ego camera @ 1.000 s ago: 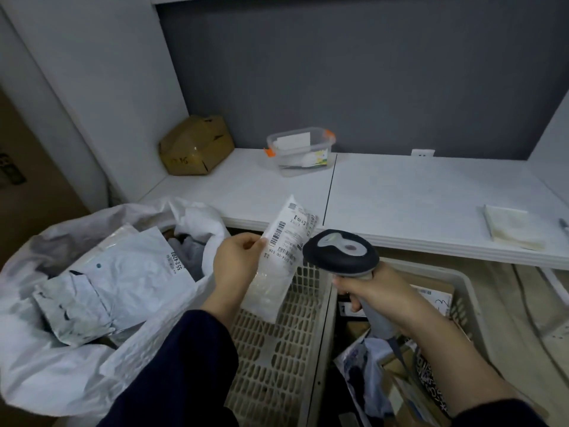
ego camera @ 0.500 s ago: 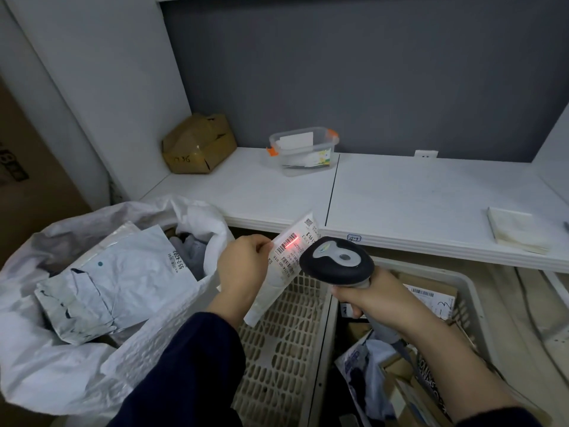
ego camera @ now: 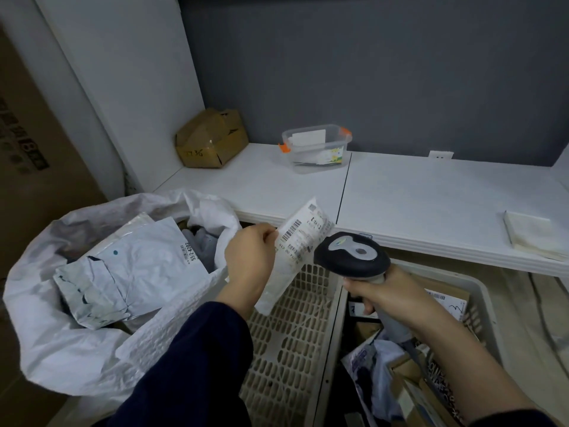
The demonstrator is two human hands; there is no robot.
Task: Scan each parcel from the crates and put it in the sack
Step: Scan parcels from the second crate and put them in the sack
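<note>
Pinching the parcel [ego camera: 303, 238] by its edge, the left hand [ego camera: 249, 263] should keep the barcode flat toward the scanner [ego camera: 351, 257] gripped in the right hand [ego camera: 397, 300]

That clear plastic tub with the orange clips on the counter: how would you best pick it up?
Probably from the front and above, with the fingers spanning the tub across its two long sides, between the orange clips at its ends. It sits upright on the counter, the grey wall stands close behind it, and nothing blocks the near side.
</note>
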